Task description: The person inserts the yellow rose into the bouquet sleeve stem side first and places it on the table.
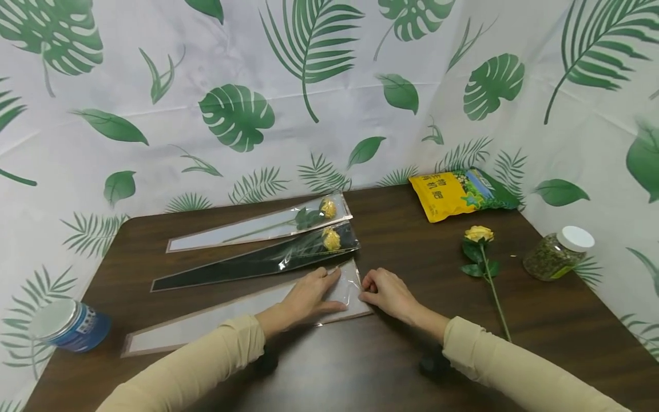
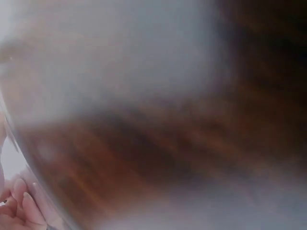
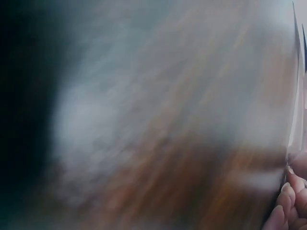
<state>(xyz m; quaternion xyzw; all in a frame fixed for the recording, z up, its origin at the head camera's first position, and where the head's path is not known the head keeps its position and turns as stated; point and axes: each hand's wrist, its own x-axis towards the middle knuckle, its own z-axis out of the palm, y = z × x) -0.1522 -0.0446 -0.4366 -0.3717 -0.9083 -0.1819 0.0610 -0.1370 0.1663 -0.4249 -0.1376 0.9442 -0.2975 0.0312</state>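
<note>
A long, tapered white flower sleeve (image 1: 216, 326) with a pinkish border lies nearest me, its wide end to the right. My left hand (image 1: 309, 294) rests on that wide end, thumb and index finger spread over the clear film. At the sleeve's right edge, my right hand (image 1: 388, 293) pinches the film between thumb and curled fingers. Behind it lies a black sleeve (image 1: 216, 272) with a yellow rose (image 1: 332, 239) inside. Farther back, another white sleeve (image 1: 201, 237) also holds a yellow rose (image 1: 328, 208). Both wrist views are mostly blurred tabletop, with fingertips at their edges.
A loose yellow rose (image 1: 479, 234) with a long stem lies to the right on the wooden table (image 1: 412, 355). Beyond it stands a white-lidded jar (image 1: 553, 257). A yellow bag (image 1: 448, 197) lies at the back, and a blue can (image 1: 77, 329) is at the left edge.
</note>
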